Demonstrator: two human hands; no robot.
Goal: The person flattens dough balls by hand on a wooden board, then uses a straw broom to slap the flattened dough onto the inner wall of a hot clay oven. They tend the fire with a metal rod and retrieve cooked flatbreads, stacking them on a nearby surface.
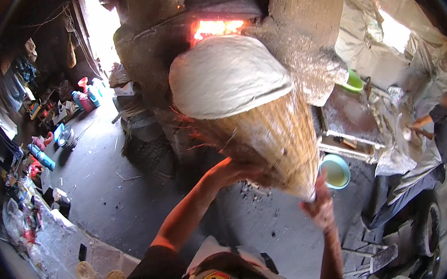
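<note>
A large sheet of pale dough (230,79) lies over the far end of a long woven straw form (276,141), right in front of the glowing oven mouth (219,28). My left hand (240,172) is under the near left side of the straw form, its fingers partly hidden in shadow. At the pointed near end of the form, my right hand (321,205) touches or grips the right edge; it is blurred, so its hold is unclear. The form is tilted, its dough-covered end toward the fire.
A basin of cloudy liquid (335,171) stands on the floor to the right, beside a low worktable (352,116). Another person (443,130) works at the far right. Bottles (84,100) and a metal pot (67,138) are at left. A tyre (428,228) stands at lower right.
</note>
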